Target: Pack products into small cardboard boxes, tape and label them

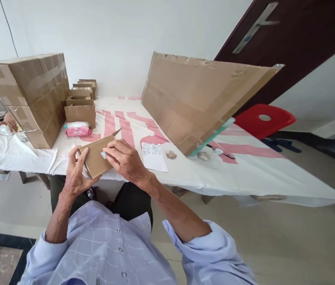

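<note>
My left hand is wrapped round one end of a small brown cardboard box, held tilted above the table's front edge. Over the box's other end, my right hand has its fingers closed at a small white label, which lies against the box face. Whether the label is stuck down I cannot tell. A thin, dark, pointed piece juts out beyond the box's upper corner, above my right fingers; its other end is hidden. To the right of my right hand lies a white sheet with handwriting.
Stacked cartons stand left, with several open small boxes and a pink wipes pack beside them. A large cardboard panel leans at right, near two tape rolls and a red stool. Another person's hands work far left.
</note>
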`<state>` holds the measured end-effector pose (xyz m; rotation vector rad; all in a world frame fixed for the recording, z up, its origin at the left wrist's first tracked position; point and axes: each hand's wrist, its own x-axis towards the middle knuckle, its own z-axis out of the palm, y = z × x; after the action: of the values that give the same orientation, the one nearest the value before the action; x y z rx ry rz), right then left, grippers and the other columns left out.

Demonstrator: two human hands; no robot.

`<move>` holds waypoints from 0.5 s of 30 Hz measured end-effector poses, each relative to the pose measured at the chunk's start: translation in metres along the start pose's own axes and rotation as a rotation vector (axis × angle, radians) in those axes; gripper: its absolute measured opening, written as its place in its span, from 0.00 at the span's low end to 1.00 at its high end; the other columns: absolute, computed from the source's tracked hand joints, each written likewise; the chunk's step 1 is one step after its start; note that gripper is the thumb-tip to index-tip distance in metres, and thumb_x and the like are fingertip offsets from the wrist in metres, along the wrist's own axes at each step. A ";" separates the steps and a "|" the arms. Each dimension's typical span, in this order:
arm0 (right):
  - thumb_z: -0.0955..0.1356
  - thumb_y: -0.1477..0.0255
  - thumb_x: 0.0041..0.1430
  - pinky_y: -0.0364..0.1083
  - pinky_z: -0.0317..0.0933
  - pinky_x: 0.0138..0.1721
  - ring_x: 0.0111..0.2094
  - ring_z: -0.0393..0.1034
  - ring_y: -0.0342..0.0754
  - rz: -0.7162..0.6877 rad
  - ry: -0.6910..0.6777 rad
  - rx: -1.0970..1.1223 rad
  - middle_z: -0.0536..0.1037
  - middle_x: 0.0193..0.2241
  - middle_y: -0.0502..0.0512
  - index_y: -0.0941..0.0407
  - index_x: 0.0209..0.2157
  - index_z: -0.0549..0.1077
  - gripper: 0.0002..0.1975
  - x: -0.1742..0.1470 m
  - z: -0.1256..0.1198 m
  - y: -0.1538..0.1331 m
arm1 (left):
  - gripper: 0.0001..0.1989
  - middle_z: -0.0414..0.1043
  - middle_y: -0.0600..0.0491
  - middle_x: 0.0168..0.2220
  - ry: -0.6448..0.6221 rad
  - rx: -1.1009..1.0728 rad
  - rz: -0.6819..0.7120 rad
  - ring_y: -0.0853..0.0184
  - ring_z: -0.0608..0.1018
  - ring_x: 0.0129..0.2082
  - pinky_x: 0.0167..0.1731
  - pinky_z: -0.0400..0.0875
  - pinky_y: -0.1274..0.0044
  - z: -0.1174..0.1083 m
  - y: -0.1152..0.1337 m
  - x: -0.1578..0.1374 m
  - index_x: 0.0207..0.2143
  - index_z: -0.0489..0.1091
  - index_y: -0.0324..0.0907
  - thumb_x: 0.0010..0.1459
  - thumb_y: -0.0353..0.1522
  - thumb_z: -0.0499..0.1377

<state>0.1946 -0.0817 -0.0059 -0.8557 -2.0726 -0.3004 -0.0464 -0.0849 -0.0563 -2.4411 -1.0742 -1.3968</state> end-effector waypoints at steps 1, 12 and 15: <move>0.65 0.75 0.75 0.55 0.74 0.50 0.45 0.74 0.56 -0.006 -0.015 -0.017 0.81 0.42 0.62 0.55 0.48 0.82 0.12 -0.002 0.002 0.000 | 0.55 0.56 0.34 0.69 -0.004 -0.004 -0.006 0.40 0.68 0.68 0.58 0.78 0.53 0.001 0.001 -0.002 0.75 0.54 0.47 0.51 0.40 0.76; 0.67 0.77 0.74 0.54 0.73 0.49 0.47 0.73 0.57 0.044 -0.105 -0.032 0.80 0.42 0.61 0.53 0.48 0.83 0.11 -0.011 0.007 -0.001 | 0.55 0.55 0.34 0.71 0.010 -0.030 -0.011 0.40 0.67 0.70 0.58 0.78 0.55 0.005 0.005 -0.011 0.76 0.55 0.48 0.51 0.40 0.76; 0.65 0.76 0.75 0.55 0.73 0.48 0.45 0.73 0.56 0.033 -0.082 -0.046 0.80 0.41 0.61 0.53 0.46 0.83 0.12 -0.011 0.008 -0.002 | 0.56 0.54 0.34 0.71 0.003 -0.029 -0.014 0.39 0.67 0.70 0.58 0.77 0.54 0.004 0.004 -0.012 0.76 0.54 0.48 0.50 0.40 0.77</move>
<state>0.1931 -0.0848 -0.0194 -0.9433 -2.1317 -0.3005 -0.0445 -0.0925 -0.0675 -2.4555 -1.0798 -1.4286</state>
